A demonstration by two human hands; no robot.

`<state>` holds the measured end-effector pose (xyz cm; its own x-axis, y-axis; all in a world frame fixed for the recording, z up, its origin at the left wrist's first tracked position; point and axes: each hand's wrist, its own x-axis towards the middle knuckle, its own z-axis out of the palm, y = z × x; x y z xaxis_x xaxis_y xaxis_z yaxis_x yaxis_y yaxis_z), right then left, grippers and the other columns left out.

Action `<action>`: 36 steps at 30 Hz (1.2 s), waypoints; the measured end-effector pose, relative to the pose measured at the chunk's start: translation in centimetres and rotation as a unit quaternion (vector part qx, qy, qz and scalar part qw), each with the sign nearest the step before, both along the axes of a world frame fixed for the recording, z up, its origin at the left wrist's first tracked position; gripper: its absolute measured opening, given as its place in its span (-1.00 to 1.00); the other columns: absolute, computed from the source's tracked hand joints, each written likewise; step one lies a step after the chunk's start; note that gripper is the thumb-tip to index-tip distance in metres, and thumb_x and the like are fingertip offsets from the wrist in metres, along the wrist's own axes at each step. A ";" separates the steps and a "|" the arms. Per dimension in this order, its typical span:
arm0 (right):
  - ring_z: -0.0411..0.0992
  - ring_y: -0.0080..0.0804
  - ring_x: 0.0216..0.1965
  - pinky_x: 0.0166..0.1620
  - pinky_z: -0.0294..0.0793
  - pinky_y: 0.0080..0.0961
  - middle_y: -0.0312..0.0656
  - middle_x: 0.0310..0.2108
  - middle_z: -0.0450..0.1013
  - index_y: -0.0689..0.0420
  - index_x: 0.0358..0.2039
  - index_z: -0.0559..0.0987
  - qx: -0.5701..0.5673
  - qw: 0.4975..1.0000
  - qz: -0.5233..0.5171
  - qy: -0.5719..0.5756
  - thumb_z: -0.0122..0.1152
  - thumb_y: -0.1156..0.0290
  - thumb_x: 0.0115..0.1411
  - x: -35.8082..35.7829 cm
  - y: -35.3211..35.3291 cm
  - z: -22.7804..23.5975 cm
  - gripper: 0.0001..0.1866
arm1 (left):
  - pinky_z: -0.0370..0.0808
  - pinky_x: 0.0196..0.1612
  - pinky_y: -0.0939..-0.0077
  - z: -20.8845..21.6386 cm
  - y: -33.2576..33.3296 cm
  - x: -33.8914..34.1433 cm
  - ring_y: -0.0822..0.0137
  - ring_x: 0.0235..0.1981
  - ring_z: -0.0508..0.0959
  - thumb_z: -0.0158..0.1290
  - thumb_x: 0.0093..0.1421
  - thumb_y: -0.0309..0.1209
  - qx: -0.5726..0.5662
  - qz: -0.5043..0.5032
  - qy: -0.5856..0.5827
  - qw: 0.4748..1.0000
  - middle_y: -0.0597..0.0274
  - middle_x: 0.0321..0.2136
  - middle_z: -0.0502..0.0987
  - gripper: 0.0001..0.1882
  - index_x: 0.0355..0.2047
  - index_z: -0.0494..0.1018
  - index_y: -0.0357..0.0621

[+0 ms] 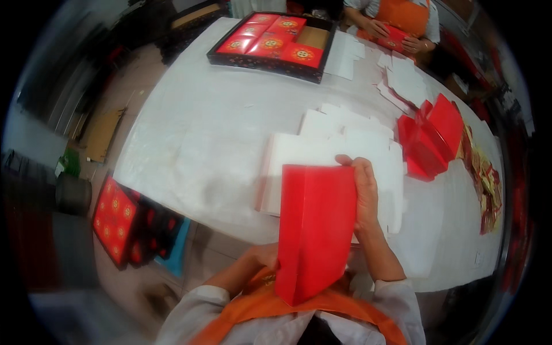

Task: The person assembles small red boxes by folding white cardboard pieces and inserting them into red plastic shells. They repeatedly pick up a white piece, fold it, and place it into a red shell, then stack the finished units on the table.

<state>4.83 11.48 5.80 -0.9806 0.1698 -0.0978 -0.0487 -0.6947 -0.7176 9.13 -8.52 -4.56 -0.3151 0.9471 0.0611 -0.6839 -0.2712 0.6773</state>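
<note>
Our right hand grasps the red box before the white cardboard, likely steadying it; we can't tell if our left hand grips.

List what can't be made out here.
All in the head view:
Left hand: mostly hidden behind the red carton.
White card stack: near part hidden behind the red carton.
Co-worker: head cut off by the upper edge.
Gold packets: too small and blurred to count.
</note>
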 end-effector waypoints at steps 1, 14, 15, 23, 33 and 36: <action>0.34 -0.61 -0.37 -0.35 0.46 -0.67 -0.18 -0.16 0.32 0.13 -0.36 0.29 0.007 1.000 -0.002 -0.005 -0.08 0.35 0.22 -0.4 -0.4 0.1 -0.87 | 0.14 0.09 0.40 0.0 0.1 -0.1 0.30 0.09 0.15 0.04 0.04 -0.12 0.006 0.003 -0.006 1.000 0.14 0.07 0.15 -0.24 0.13 0.00 -0.23; 0.22 -0.56 -0.11 -0.06 0.25 -0.60 -0.20 -0.05 0.23 0.20 -0.16 0.29 0.179 0.977 -0.113 -0.007 -0.02 0.39 0.17 1.0 6.4 0.1 -0.75 | 0.33 -0.04 0.47 7.4 4.6 -2.3 0.32 -0.07 0.37 0.04 0.02 -0.32 -0.182 0.267 0.039 0.946 0.13 -0.07 0.33 -0.41 0.04 0.13 -0.26; 0.19 -0.53 -0.06 -0.03 0.23 -0.59 -0.18 -0.01 0.19 0.20 -0.09 0.26 0.181 0.974 -0.132 -0.012 -0.02 0.41 0.17 2.0 7.1 0.8 -0.69 | 0.34 -0.05 0.48 7.8 5.9 -2.3 0.33 -0.09 0.38 0.02 0.03 -0.38 -0.194 0.281 0.047 0.939 0.13 -0.09 0.34 -0.44 0.03 0.15 -0.27; 0.04 -0.46 0.13 0.12 0.07 -0.52 -0.13 0.15 0.01 0.20 0.20 -0.09 0.365 0.909 -0.194 -0.052 -0.03 0.50 0.13 9.7 12.6 2.5 -0.33 | 0.20 0.04 0.50 12.7 17.8 -6.9 0.30 0.00 0.27 -0.21 0.20 -0.32 -0.128 0.225 0.101 0.961 0.09 0.01 0.24 -0.53 0.08 0.08 -0.29; 0.28 -0.42 -0.03 0.01 0.27 -0.48 -0.17 0.01 0.24 0.15 0.08 0.19 0.231 0.925 -0.299 -0.027 -0.05 0.35 0.18 -1.3 34.3 7.4 -0.55 | 0.00 0.17 0.48 12.9 34.8 -18.3 0.25 0.17 0.06 -0.34 0.23 -0.01 -0.191 0.283 0.386 0.857 0.08 0.15 0.07 -0.37 0.13 0.05 -0.26; 0.29 -0.42 -0.04 -0.01 0.29 -0.48 -0.18 -0.02 0.27 0.17 0.05 0.23 0.253 0.922 -0.281 -0.088 -0.04 0.39 0.16 -3.5 35.0 4.7 -0.57 | -0.04 0.19 0.44 8.4 38.2 -20.9 0.14 0.20 0.01 -0.37 0.21 0.04 -0.170 0.197 0.360 0.896 -0.02 0.16 0.03 -0.30 0.15 -0.04 -0.30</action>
